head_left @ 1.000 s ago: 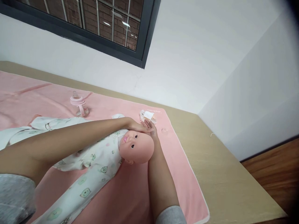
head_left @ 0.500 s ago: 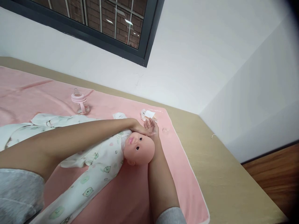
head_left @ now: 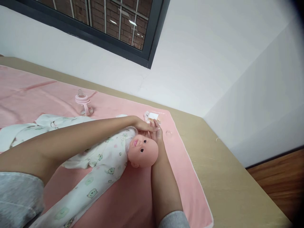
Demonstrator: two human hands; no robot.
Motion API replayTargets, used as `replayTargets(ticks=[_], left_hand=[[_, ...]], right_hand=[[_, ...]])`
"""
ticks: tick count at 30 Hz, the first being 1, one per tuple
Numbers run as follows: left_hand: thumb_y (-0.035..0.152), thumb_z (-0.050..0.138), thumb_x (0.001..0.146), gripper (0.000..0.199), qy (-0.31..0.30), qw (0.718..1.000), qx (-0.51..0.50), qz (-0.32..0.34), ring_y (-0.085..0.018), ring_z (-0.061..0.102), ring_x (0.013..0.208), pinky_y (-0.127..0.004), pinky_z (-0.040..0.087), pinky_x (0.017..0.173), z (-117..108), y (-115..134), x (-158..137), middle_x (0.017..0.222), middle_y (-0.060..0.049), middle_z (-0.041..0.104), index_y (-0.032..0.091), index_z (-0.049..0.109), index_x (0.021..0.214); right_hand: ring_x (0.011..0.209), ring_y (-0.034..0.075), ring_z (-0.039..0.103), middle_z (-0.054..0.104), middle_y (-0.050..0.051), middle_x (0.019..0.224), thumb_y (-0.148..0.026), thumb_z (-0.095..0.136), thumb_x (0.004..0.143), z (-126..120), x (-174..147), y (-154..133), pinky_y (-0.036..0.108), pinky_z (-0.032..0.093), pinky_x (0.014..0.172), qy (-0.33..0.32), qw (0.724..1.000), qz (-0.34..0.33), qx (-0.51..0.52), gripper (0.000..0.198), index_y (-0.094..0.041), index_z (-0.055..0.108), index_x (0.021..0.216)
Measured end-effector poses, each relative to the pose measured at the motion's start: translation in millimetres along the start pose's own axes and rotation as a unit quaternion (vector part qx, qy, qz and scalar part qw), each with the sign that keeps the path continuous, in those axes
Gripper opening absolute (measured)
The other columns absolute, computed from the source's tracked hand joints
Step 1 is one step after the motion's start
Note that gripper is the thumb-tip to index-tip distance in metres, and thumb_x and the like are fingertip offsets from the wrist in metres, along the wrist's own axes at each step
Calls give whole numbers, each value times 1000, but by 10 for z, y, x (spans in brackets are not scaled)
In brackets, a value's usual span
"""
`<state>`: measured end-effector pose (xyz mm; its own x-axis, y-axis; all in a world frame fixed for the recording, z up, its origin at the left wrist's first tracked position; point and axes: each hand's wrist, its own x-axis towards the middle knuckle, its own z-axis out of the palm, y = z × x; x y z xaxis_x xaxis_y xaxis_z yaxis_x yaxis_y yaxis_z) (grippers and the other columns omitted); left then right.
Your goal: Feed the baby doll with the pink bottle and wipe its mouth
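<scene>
Our left hand point(head_left: 142, 124) covers less shoulder point(head_left: 131, 130) than before on the bald doll point(head_left: 143, 151) in white bear-print clothes point(head_left: 102, 167), meeting our right hand point(head_left: 157, 134) beside its head; we cannot tell their grip. The pink cloth point(head_left: 190, 196) beneath bears unreadable white lettering point(head_left: 159, 112).

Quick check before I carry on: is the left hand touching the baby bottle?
Apart. The head view shows it plainly: the left hand is by the doll's head, with pink blanket visible between it and the baby bottle.
</scene>
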<state>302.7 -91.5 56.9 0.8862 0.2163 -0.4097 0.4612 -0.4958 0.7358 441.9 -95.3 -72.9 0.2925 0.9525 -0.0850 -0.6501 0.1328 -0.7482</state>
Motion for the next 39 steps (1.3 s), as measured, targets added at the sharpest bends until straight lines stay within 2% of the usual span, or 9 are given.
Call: replayTargets(ticks=[3, 7, 13, 16, 20, 27, 30, 35, 39], left_hand=[[71, 29, 90, 74, -6, 1000, 18, -18, -28, 62, 102, -41, 46, 95, -132, 60, -200, 106, -14, 69, 15, 61, 125], [66, 38, 91, 62, 126, 989, 62, 34, -25, 57, 112, -36, 39, 102, -192, 136, -626, 120, -11, 64, 20, 61, 125], [62, 42, 91, 51, 246, 968, 49, 7, -25, 50, 121, -28, 45, 92, -8, 96, -1191, 132, -5, 57, 26, 64, 121], [63, 41, 91, 54, 291, 956, 28, -10, -26, 48, 122, -26, 49, 83, 70, -20, -1327, 136, -5, 54, 27, 60, 126], [67, 38, 89, 63, 345, 938, 26, -32, -28, 54, 115, -31, 48, 89, 99, -129, -1418, 133, -7, 57, 22, 61, 126], [65, 37, 92, 58, 372, 926, 64, -6, -27, 57, 111, -33, 42, 98, 104, -253, -1473, 127, -6, 60, 20, 64, 117], [63, 39, 93, 54, 369, 927, 63, 12, -27, 59, 108, -32, 43, 94, 95, -340, -1480, 125, -5, 62, 21, 66, 115], [61, 43, 92, 52, 364, 929, 65, 24, -28, 57, 112, -32, 43, 95, 88, -418, -1517, 126, -5, 62, 21, 67, 116], [63, 48, 89, 70, 387, 921, 39, 19, -30, 56, 115, -35, 44, 93, 119, -418, -1544, 131, -9, 58, 24, 38, 146]], right_hand=[[102, 16, 66, 69, 4, 105, -36, 61, 80, 16, -29, -29, 34, 58, 86, -19, 1000, -8, 0, 35, -22, 60, 112], [103, 13, 65, 68, 3, 113, -28, 62, 80, 60, -56, -80, 28, 55, 90, -28, 999, -3, 40, 28, -21, 62, 107], [99, 10, 65, 64, 1, 121, -23, 62, 80, 95, -57, -104, 26, 54, 89, -20, 998, 19, 60, 27, -24, 64, 106], [100, 10, 65, 64, 1, 121, -25, 62, 80, 88, -49, -103, 27, 54, 90, -19, 998, 18, 50, 28, -25, 64, 108], [102, 10, 64, 64, 2, 121, -25, 63, 80, 72, -46, -116, 28, 53, 91, -8, 999, 13, 49, 27, -25, 65, 107], [99, 7, 64, 67, 0, 112, -27, 60, 82, 67, -60, -155, 23, 52, 93, 13, 997, -23, 69, 20, -25, 69, 101], [95, 7, 64, 69, 0, 103, -27, 59, 84, 82, -79, -155, 23, 52, 92, 21, 994, -51, 94, 15, -23, 69, 94], [84, 12, 65, 70, 0, 84, -26, 62, 82, 153, -158, -238, 27, 56, 80, -6, 995, -71, 63, 9, -18, 65, 79], [72, 11, 62, 67, 0, 73, -25, 71, 72, 332, -307, -525, 24, 54, 69, -43, 989, -128, -62, 11, -17, 64, 74]])
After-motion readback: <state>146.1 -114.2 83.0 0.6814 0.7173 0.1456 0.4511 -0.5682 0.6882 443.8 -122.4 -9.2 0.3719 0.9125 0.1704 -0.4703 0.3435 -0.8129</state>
